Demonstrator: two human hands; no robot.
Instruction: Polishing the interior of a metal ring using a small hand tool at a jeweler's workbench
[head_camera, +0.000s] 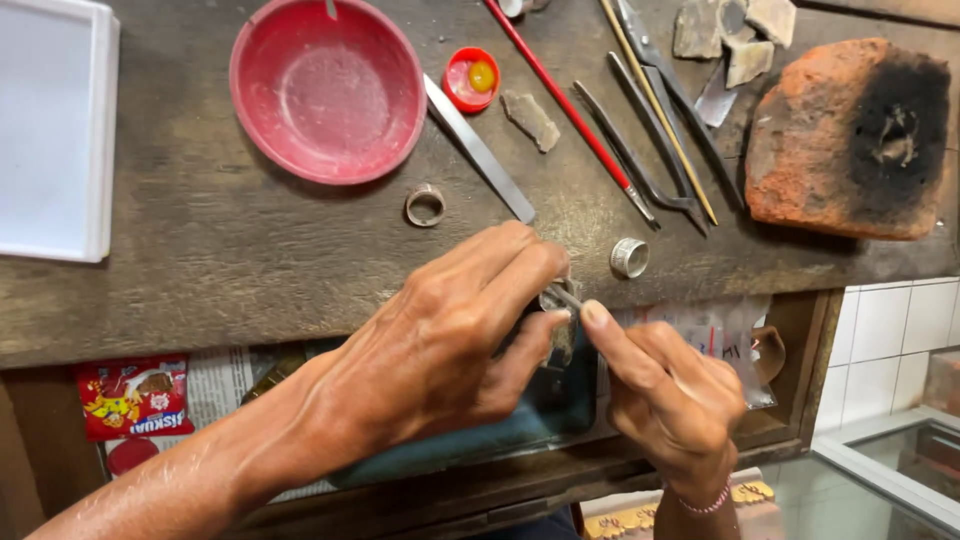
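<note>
Left hand (440, 350) pinched small metal ring (556, 297) at workbench (200, 270) front edge, steadied for filing. Right hand (670, 400) gripped thin tool (566, 296) against it. Spare rings (425, 204) (629, 257) lay behind, red bowl (327, 88) toward back edge.

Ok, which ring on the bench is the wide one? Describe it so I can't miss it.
Start at the scorched orange brick on the wooden bench. Follow the bench edge leftward to the silver ring above the right hand. It is a broad band; the other ring, below the red bowl, is thinner.
</note>
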